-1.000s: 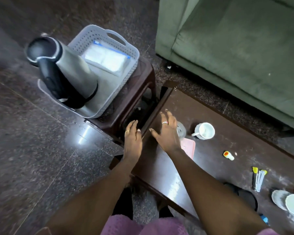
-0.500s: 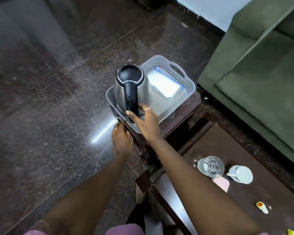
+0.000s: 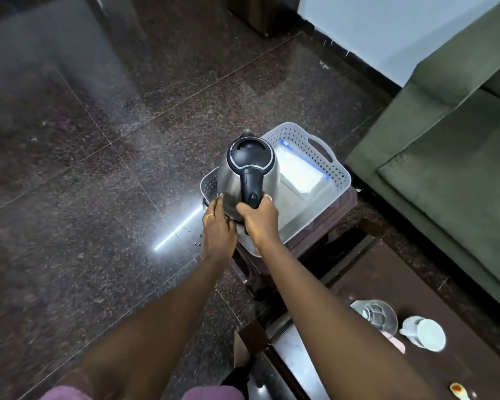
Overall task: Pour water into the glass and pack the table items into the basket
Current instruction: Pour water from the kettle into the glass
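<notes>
A steel kettle [image 3: 263, 174] with a black lid and handle stands upright in the near end of a grey plastic basket [image 3: 334, 171], which sits on a small brown stool [image 3: 345, 217]. My right hand [image 3: 260, 220] is closed around the bottom of the kettle's handle. Fingers of my left hand [image 3: 217, 226] rest against the kettle's lower left side and base. A clear glass [image 3: 374, 314] stands on the brown table [image 3: 433, 287] at the lower right, beside a white cup [image 3: 426, 333].
A white packet with a blue strip [image 3: 302, 171] lies in the basket. A pink flat item [image 3: 396, 343] lies by the glass; a small yellow-red item [image 3: 459, 390] lies near the bottom edge. A green sofa [image 3: 451, 134] stands right. Dark polished floor [image 3: 98, 168] spreads left.
Both hands left the table edge and reached to the kettle in the basket. My right hand closed on its handle, my left hand came up against its side. The view swung up and left.
</notes>
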{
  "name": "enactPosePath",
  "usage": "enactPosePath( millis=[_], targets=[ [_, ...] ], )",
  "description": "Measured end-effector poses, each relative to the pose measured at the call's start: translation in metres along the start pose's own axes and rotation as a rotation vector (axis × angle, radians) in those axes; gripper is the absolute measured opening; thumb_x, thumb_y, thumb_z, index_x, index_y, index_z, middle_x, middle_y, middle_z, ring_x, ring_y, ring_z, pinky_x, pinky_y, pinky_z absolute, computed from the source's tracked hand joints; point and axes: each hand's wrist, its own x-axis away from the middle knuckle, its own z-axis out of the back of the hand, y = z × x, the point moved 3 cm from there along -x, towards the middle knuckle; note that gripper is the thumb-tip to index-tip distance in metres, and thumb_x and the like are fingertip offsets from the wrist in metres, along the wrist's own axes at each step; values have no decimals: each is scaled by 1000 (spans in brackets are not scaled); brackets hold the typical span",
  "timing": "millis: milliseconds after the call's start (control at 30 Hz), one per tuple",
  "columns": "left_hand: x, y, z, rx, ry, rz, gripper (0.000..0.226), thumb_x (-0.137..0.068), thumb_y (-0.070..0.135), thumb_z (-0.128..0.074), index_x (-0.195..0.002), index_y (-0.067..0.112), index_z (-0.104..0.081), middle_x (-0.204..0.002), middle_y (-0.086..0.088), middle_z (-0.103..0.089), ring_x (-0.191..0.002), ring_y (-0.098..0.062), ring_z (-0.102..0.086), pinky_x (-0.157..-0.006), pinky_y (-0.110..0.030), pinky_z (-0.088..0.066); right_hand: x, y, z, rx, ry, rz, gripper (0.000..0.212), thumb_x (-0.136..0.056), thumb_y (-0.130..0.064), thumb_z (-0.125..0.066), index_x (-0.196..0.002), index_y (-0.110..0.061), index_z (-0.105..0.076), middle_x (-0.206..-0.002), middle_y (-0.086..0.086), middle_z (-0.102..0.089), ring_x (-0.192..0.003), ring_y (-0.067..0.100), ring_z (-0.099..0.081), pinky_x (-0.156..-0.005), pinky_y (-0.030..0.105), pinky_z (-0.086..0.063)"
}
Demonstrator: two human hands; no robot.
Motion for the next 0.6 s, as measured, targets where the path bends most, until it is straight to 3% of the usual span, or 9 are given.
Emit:
enactPosePath(
  millis=[200, 333, 433, 500, 600],
  targets=[
    [-17, 22, 3, 130, 70, -34, 50, -98, 20, -39, -146, 14, -24, -153, -11, -25, -139, -29, -24, -113, -42, -21, -6, -22, 47, 58, 81, 85, 17, -72, -17, -67, -71, -14, -50, -69, 1, -55, -69, 21, -54, -60, 26, -40],
    [-18, 51, -3, 248, 70, -72, 49, -100, 32, -34, -146, 22, -23, -154, -7, -24, -141, -26, -22, -115, -42, -18, 9, -53, 88, 120, 98, 205, 26, -67, -23, -67, -57, -24, -42, -56, -9, -48, -53, 7, -46, -42, 11, -33],
    [-9, 78, -13, 355, 65, -138, 47, -100, 36, -29, -146, 24, -24, -154, -4, -25, -141, -21, -22, -118, -45, -15, 23, -72, 128, 126, 178, 243, 22, -58, -30, -61, -56, -21, -42, -52, -9, -46, -51, 8, -44, -45, 15, -36],
    [3, 95, -23, 397, 44, -182, 47, -100, 37, -26, -145, 25, -25, -153, -1, -26, -140, -14, -23, -118, -45, -14, 37, -76, 157, 151, 247, 237, 21, -53, -33, -58, -56, -20, -42, -53, -4, -48, -57, 18, -48, -56, 30, -41],
    [21, 115, -40, 410, -18, -220, 46, -100, 38, -25, -144, 27, -28, -152, 1, -28, -139, -13, -23, -115, -33, -15, 61, -67, 194, 212, 289, 219, 22, -53, -33, -56, -56, -19, -40, -55, -2, -48, -61, 23, -49, -57, 33, -39]
  ],
)
